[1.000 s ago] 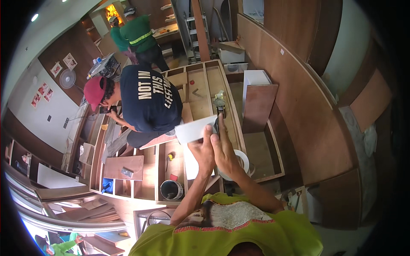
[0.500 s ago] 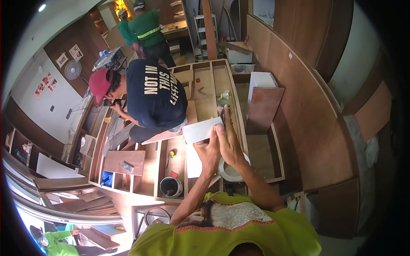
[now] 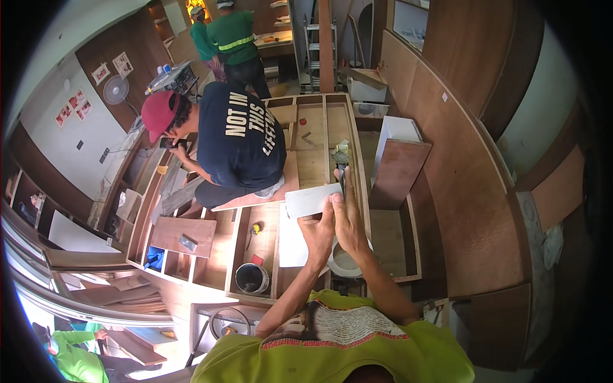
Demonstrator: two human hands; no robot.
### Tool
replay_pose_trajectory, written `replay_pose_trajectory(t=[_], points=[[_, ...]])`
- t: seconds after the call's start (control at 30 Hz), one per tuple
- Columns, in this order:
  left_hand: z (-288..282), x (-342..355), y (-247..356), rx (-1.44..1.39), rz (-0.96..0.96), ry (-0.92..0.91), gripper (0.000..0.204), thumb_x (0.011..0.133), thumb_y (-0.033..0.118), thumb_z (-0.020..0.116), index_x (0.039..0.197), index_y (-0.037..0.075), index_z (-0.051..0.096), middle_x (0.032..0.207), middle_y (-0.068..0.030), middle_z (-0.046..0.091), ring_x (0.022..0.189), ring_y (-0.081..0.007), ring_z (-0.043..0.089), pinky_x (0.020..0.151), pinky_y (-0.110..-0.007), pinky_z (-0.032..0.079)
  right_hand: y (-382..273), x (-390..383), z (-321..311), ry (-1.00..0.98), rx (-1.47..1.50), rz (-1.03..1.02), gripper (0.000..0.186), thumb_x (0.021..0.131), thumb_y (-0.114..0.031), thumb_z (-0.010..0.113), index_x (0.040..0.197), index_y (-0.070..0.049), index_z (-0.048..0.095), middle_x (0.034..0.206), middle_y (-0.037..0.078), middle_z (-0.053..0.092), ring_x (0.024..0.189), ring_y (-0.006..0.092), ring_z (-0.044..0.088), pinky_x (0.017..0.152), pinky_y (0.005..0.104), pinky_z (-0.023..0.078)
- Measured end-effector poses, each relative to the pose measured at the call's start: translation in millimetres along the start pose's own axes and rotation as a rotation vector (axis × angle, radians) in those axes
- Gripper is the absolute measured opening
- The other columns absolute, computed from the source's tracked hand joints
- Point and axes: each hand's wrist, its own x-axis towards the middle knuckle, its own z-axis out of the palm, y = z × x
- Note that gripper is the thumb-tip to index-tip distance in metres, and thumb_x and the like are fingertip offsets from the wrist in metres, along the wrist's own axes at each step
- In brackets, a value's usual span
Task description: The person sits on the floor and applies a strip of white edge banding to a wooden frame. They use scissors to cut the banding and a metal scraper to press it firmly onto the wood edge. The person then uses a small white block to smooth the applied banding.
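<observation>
White and flat, a small board (image 3: 313,200) sits between the person's two hands, above the wooden frame (image 3: 336,118). The left hand (image 3: 318,235) is curled closed around its lower edge, thumb raised against it. The right hand (image 3: 348,223) has its fingers stretched out just beside the board's right end, with the thumb at the corner; whether it grips anything, I cannot tell. Past those fingertips is a yellow-and-grey item (image 3: 341,155), too small to identify. Nearer the body, the yellow-green shirt (image 3: 408,357) bears a pale printed patch of fine lines, unreadable. In the frame's compartments are a dark bucket (image 3: 252,278) and a yellow tape measure (image 3: 257,228). A co-worker's navy shirt (image 3: 214,137) carries large pale capitals across the back. Farther right, a brown panel (image 3: 460,166) has a small white label (image 3: 445,97), illegible.
</observation>
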Motion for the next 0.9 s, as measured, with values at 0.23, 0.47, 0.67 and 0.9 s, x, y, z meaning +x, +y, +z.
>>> replay_pose_trajectory(t=[0.23,0.47,0.67,0.9], points=[[-4.7,0.9,-7.3,-0.018,-0.021,-0.002,0.016,0.093,0.007,0.063,0.103,-0.005,0.065,0.095,-0.0069,0.067,0.085,-0.0110,0.061,0.075,-0.027,0.050,-0.5,-1.9,3.3,0.026,-0.050,0.004,0.064,0.104,-0.029,0.036,0.151,0.003,0.008,0.152,0.026,0.026,0.142,0.0366,0.025,0.114,0.0386,0.023],[-11.5,0.6,-11.6,-0.021,-0.032,-0.026,0.016,0.093,0.007,0.062,0.105,-0.004,0.065,0.095,-0.0065,0.067,0.084,-0.0112,0.062,0.074,-0.027,0.050,3.8,-4.9,8.7,0.041,-0.048,0.030,0.064,0.104,-0.027,0.037,0.151,0.004,0.008,0.152,0.026,0.027,0.141,0.0358,0.027,0.113,0.0378,0.023],[-11.7,-0.4,-10.5,-0.051,-0.039,-0.018,0.016,0.094,0.007,0.062,0.105,-0.004,0.064,0.094,-0.0065,0.067,0.084,-0.0114,0.062,0.074,-0.028,0.051,8.5,-7.7,12.6,0.044,-0.004,0.075,0.065,0.103,-0.028,0.037,0.151,0.005,0.008,0.151,0.026,0.028,0.140,0.0349,0.029,0.113,0.0375,0.024],[-15.7,2.3,-1.9,0.016,0.008,0.000,0.015,0.093,0.006,0.061,0.103,-0.004,0.065,0.092,-0.0067,0.067,0.083,-0.0115,0.061,0.072,-0.027,0.050,0.5,-11.2,18.9,0.047,-0.099,0.020,0.066,0.103,-0.031,0.038,0.151,0.006,0.009,0.150,0.028,0.028,0.140,0.0354,0.029,0.113,0.0376,0.024]])
